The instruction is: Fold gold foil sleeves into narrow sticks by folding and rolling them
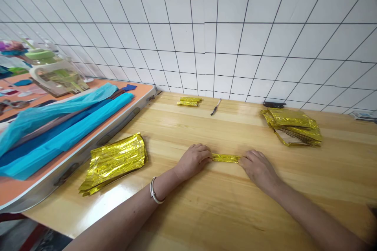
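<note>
A narrow folded strip of gold foil [226, 158] lies crosswise on the wooden table [188, 125], between my two hands. My left hand [194, 160], with a silver bangle at its wrist, has its fingers closed on the strip's left end. At the right end, the fingers of my right hand [258, 168] are pressed together on the foil. The fingertips cover both ends of the strip. Left of my left hand lies a stack of shiny gold foil sheets [116, 162]. Another gold foil pile [294, 125], with loose layered edges, sits beyond my right hand.
Two small folded gold pieces [188, 104] and a pen [216, 107] lie near the tiled wall [229, 39]. A black object [274, 104] is behind the right pile. On the left, an orange-topped surface [118, 135] holds blue rolls [73, 125] and a green-lidded container [41, 56].
</note>
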The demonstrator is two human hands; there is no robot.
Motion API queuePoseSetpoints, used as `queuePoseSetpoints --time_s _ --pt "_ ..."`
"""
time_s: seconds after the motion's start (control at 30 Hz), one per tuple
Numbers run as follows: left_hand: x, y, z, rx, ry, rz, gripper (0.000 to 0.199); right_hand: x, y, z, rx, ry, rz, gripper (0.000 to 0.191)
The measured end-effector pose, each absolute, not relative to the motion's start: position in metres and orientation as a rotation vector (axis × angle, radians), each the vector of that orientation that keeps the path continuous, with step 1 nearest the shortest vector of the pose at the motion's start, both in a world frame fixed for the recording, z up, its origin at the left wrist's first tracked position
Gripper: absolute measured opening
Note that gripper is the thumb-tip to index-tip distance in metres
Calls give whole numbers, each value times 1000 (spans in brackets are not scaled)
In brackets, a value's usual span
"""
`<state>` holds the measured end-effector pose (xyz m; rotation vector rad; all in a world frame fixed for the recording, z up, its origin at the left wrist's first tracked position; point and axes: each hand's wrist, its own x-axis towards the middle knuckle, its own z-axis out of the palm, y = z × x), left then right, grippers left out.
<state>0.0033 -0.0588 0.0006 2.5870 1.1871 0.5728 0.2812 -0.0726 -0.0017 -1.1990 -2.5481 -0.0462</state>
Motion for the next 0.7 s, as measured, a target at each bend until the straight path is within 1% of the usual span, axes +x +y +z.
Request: queuePoseSetpoints --time_s 0.13,0.27,0.5,0.6,0.7 --pt "6 -56 5 2571 1245 557 17 280 -69 3 -1236 -2454 121 18" --pt "12 -51 7 2556 1327 534 21 276 -64 7 -1311 -2397 199 19" --pt "21 -38 11 2574 1466 356 19 266 -55 10 -1497 -2377 175 21" --pt "21 -33 14 2544 1455 290 13 264 -51 10 -1546 -2390 148 18" --pt "17 -30 17 2537 1394 268 11 265 -50 9 -1609 -2351 126 14"
